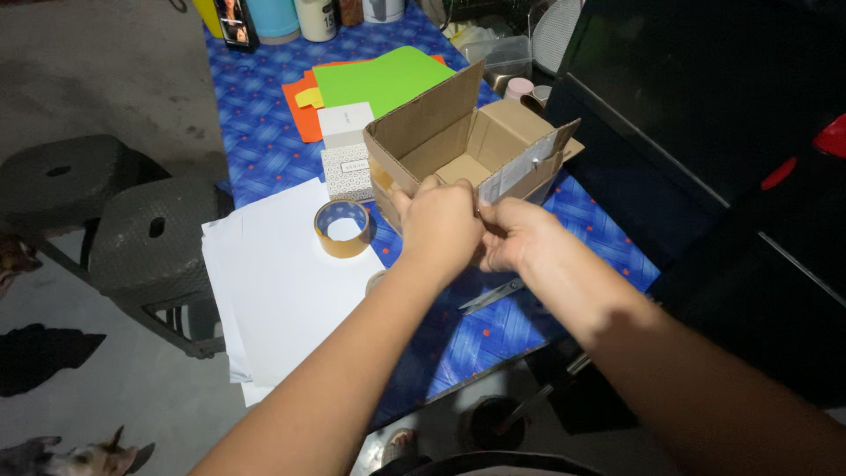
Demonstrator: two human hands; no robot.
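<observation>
Looked down from head height, one view only, tilted steeply forward and slightly to the right along both forearms. Sat close enough for the left hand (pixel 438 225) and right hand (pixel 514 234) to fill the middle of the frame, arms entering from the bottom edge. Faced the near end of the table (pixel 264 141) with its blue patterned cloth, running away toward the top edge. Took in the open cardboard box (pixel 467 145) just beyond the hands, bare floor (pixel 97 70) and two dark stools (pixel 145 242) at left, dark furniture at right. No second view, so nothing shared.
</observation>
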